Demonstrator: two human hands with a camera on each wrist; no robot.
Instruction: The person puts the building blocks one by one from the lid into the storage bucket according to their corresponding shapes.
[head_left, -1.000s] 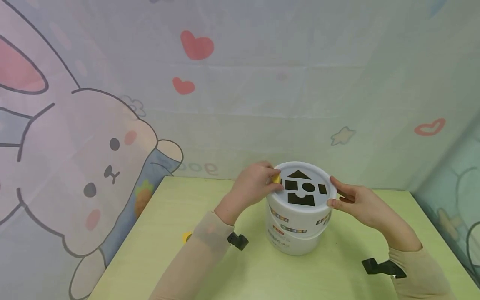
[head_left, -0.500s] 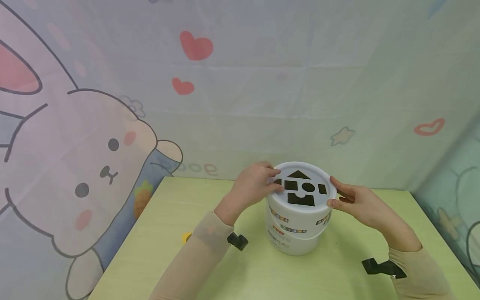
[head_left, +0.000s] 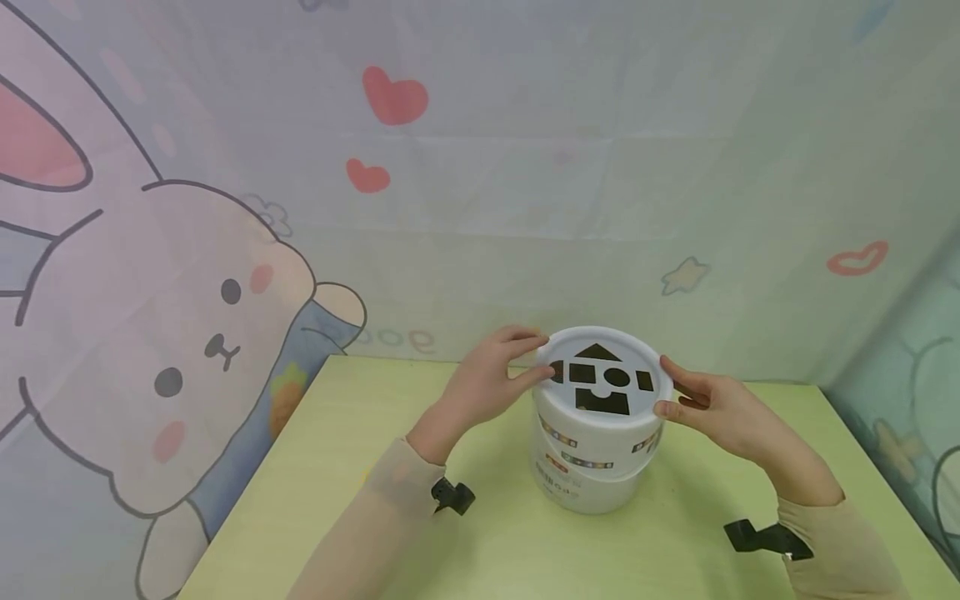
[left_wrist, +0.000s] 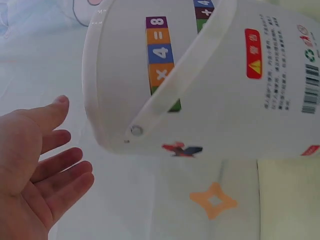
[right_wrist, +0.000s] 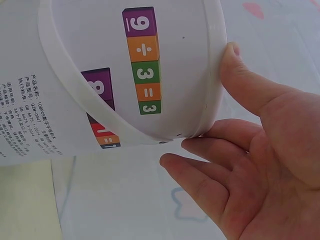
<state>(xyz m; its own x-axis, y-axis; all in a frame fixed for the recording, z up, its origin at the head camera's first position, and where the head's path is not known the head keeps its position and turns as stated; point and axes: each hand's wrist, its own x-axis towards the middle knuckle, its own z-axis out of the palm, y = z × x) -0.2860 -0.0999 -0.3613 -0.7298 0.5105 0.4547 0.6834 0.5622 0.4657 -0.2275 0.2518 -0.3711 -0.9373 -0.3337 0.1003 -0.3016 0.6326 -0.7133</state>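
A white bucket (head_left: 588, 483) stands upright on the table in the head view, with a handle hanging along its side. Its white lid (head_left: 596, 335) has several dark shaped holes, among them a triangle, a square and an oval. Just off the lid's left rim is my left hand (head_left: 483, 379), fingers spread and holding nothing. In the left wrist view that hand (left_wrist: 37, 165) is apart from the bucket. My right hand (head_left: 723, 412) steadies the bucket's right rim between thumb and fingers. The right wrist view shows its thumb (right_wrist: 240, 70) against the lid's edge.
The light green table (head_left: 420, 400) reaches back to a printed cloth (head_left: 525, 208) with a rabbit and hearts. A sliver of yellow (head_left: 366, 476) shows beside the left sleeve. A dark cable (head_left: 941, 492) hangs at the right edge.
The yellow piece in my left fingers at the lid's left hole went out of sight there, leaving the hole dark. My left hand has since drawn back slightly leftward. The right hand stays put.
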